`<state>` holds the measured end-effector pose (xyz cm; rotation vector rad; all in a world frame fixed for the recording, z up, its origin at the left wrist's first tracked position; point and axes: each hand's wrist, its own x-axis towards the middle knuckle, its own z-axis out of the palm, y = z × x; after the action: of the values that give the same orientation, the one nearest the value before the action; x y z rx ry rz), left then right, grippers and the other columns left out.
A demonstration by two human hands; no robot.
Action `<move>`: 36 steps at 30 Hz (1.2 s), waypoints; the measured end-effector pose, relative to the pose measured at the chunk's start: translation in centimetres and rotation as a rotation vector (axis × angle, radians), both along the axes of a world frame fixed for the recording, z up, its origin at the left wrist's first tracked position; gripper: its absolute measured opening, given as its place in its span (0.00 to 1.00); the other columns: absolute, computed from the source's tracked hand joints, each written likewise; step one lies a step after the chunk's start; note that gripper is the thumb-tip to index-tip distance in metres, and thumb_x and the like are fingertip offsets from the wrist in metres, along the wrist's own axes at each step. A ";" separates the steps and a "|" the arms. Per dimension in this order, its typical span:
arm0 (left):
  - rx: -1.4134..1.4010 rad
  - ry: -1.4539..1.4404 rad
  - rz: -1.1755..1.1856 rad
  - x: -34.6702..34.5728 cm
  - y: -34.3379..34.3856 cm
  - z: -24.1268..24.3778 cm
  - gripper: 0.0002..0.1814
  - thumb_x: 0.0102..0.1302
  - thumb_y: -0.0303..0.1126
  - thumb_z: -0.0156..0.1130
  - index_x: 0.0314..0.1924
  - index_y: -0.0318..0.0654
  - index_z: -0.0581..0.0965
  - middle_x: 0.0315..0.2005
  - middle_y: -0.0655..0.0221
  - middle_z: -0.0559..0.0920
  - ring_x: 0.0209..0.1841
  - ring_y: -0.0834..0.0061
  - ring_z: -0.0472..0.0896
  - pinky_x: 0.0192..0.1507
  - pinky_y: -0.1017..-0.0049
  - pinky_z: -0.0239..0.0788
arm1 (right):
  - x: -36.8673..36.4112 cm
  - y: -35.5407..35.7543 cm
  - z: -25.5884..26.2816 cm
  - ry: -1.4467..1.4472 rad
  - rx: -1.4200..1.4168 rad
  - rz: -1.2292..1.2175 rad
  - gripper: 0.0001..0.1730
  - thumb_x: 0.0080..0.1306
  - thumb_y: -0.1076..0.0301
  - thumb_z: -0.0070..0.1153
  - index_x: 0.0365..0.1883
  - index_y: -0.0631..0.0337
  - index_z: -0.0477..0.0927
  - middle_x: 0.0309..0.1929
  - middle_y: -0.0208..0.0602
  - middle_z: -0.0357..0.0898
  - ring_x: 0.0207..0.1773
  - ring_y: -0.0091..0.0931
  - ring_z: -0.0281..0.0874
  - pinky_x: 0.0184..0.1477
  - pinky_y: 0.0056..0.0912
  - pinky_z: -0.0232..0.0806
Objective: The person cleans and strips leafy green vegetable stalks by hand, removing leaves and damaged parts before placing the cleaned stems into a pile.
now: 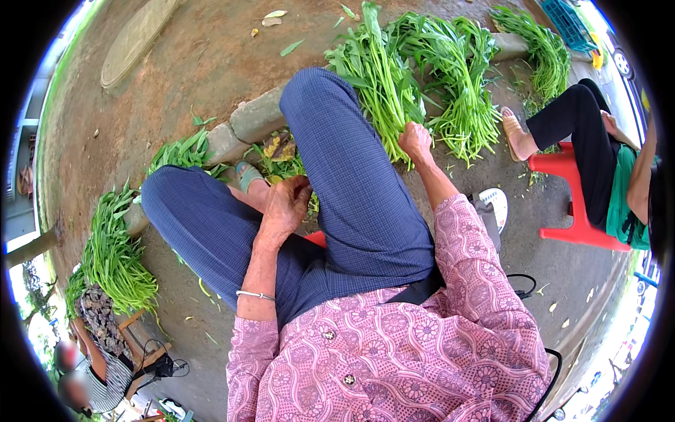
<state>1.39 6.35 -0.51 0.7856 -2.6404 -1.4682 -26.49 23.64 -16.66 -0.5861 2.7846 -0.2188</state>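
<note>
My right hand [416, 141] is closed around the lower stems of a bunch of leafy greens [377, 79], which look like water spinach, lying beyond my right knee. A second bundle of the same greens [464, 95] lies just right of it. Between my knees is my left hand [287, 203], its fingers bent together and the tips partly hidden, so whether it holds anything is unclear. Below that hand, loose leaves [279, 158] with a yellowed one among them lie on the ground beside my sandalled foot [249, 176].
A low stone kerb [258, 118] runs beyond my knees. More greens lie at the left [113, 253] and far right [543, 47]. One person sits on a red plastic stool [575, 200] at right; others are at lower left. A blue crate [569, 24] stands top right.
</note>
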 end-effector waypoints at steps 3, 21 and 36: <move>0.014 0.009 0.027 0.1 0.0 -0.1 0.11 0.58 0.17 0.54 0.40 0.25 0.79 0.21 0.58 0.81 0.22 0.76 0.78 0.27 0.75 0.69 | 0.0 0.1 0.1 -0.069 -0.123 -0.087 0.22 0.51 0.58 0.58 0.40 0.64 0.79 0.40 0.53 0.79 0.47 0.43 0.77 0.48 0.45 0.69; -0.011 -0.051 0.002 -0.7 0.7 2.6 0.09 0.62 0.22 0.51 0.38 0.25 0.77 0.21 0.58 0.79 0.24 0.72 0.77 0.28 0.72 0.67 | 14.9 -5.3 31.2 -1.102 -1.531 0.622 0.04 0.61 0.73 0.54 0.32 0.65 0.79 0.27 0.29 0.80 0.29 0.17 0.77 0.30 0.19 0.69; 0.023 -0.050 0.033 -0.6 0.2 1.6 0.09 0.61 0.22 0.51 0.38 0.26 0.78 0.21 0.55 0.79 0.24 0.67 0.78 0.29 0.69 0.67 | 22.0 -3.4 36.4 -2.436 -1.580 0.683 0.13 0.65 0.68 0.53 0.28 0.72 0.75 0.19 0.33 0.72 0.20 0.19 0.69 0.22 0.21 0.62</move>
<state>0.81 6.59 1.14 0.8751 -2.6373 -1.4933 -4.48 20.20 19.71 -0.5566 -0.2811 -1.4407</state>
